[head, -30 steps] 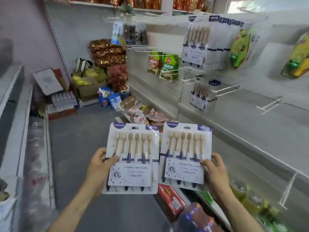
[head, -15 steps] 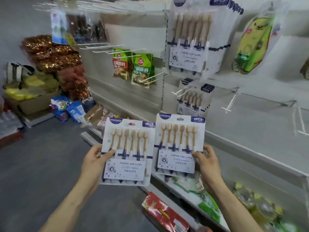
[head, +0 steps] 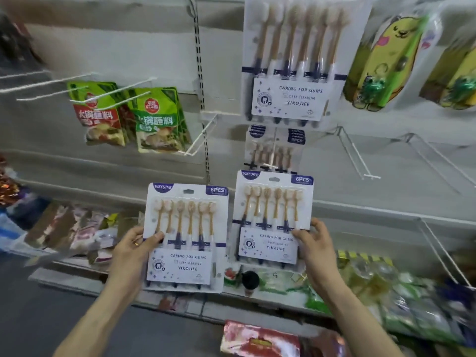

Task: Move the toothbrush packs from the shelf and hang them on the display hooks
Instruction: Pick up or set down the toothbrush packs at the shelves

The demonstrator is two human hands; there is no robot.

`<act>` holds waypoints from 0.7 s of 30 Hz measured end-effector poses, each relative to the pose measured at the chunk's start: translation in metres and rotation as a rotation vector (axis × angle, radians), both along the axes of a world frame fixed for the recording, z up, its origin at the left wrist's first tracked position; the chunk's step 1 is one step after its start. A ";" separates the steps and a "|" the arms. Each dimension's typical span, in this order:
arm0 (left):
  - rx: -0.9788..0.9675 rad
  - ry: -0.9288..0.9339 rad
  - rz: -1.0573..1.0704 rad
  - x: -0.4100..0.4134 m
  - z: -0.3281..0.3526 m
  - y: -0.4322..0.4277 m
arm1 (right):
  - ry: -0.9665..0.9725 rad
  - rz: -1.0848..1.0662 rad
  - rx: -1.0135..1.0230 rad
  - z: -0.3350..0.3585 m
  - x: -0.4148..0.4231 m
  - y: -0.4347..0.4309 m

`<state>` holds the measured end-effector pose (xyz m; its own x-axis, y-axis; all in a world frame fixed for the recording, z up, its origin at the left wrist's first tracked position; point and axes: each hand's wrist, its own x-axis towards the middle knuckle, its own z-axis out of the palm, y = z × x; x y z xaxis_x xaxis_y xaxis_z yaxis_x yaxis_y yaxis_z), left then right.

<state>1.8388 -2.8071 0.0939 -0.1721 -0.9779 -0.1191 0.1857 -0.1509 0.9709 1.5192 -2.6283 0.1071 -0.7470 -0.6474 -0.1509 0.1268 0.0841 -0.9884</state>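
Observation:
I hold two white toothbrush packs upright in front of the display wall. My left hand [head: 134,249] grips the left edge of the left pack [head: 186,238]. My right hand [head: 318,243] grips the right edge of the right pack [head: 273,217], which is a little higher. Just above the right pack, a row of hung toothbrush packs [head: 274,148] sits on a display hook. Higher up hangs another stack of the same packs [head: 298,60]. Empty white wire hooks [head: 360,161] stick out to the right.
Green sauce pouches [head: 157,119] hang on hooks at the left. Yellow cartoon packs [head: 383,63] hang at the upper right. The low shelf [head: 257,300] below my hands carries packaged goods. A red package [head: 260,341] lies near the floor.
The view has swung right and closer to the display wall. Both packs have risen with my hands, and the right pack now sits just under the lower hung packs.

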 end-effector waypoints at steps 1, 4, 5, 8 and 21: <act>0.009 0.014 -0.026 -0.003 -0.001 -0.007 | -0.009 -0.025 -0.005 0.000 0.004 -0.001; 0.035 0.049 -0.113 -0.013 -0.002 -0.019 | -0.012 -0.072 -0.015 0.006 0.009 -0.003; 0.034 0.057 -0.139 -0.016 -0.003 -0.022 | -0.012 -0.087 -0.019 0.006 0.009 -0.005; 0.041 0.065 -0.186 -0.027 -0.007 -0.028 | -0.012 -0.086 -0.026 0.007 0.007 -0.005; 0.056 0.079 -0.256 -0.051 -0.033 -0.048 | -0.017 -0.083 -0.071 0.004 -0.002 -0.012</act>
